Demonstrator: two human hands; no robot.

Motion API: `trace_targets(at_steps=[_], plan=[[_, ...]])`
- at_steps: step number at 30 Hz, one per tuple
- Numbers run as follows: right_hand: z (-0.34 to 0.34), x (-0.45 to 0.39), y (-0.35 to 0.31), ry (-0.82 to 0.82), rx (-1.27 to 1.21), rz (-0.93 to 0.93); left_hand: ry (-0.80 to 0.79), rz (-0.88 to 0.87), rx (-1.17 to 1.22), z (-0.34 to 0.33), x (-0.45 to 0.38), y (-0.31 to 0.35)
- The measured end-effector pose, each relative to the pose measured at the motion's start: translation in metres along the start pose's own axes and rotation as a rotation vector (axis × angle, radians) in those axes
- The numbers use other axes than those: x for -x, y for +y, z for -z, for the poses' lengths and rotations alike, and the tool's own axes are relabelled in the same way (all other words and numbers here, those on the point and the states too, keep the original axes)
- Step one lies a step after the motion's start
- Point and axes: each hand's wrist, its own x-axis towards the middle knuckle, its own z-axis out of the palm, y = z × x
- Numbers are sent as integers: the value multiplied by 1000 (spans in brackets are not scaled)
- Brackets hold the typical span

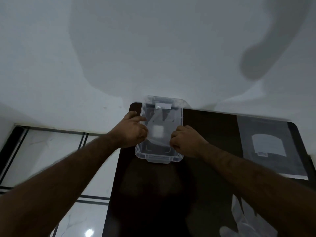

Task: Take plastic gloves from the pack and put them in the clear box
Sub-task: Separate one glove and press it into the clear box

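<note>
A thin, see-through plastic glove (158,132) hangs stretched between the two hands just over the clear box (177,157), with what looks like its cuff end reaching toward the far wall of the box, where a white label shows. It is held flat and spread, most likely so it goes down into the box lying smooth instead of bunching. The film is faint against the clear plastic, so I cannot tell whether it already touches the bottom.

The clear box sits at the far edge of the dark desk (205,177), close to the white wall, long side running away from the person, lid off, which leaves the opening free for both hands to work from either side.

The left hand (132,130) comes in from the left rim, fingers partly curled and thumb forward, pinching the left edge of the glove. The right hand (185,140) is closed in a loose fist over the right rim, knuckles up, gripping the other edge. Both forearms reach forward and converge on the box, wrists fairly straight.

To the right, well apart from the box, the flat pack (268,146) lies on the desk within easy reach for the next glove. More crumpled clear plastic (246,223) lies at the near right edge.
</note>
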Motion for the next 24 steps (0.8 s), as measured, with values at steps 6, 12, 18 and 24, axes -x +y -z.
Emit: trace_targets(at_steps=[6,12,18,24], plan=[[-8,-14,-6,-191,114,14,-367,-9,-180,2,-18,15],[-5,-25,-17,-411,133,78,-551,8,-215,3,-32,28],[4,-38,-21,-575,138,102,-667,-14,-204,-2,-33,36],[24,-55,-20,-531,140,79,-704,-56,-252,3,-38,32]])
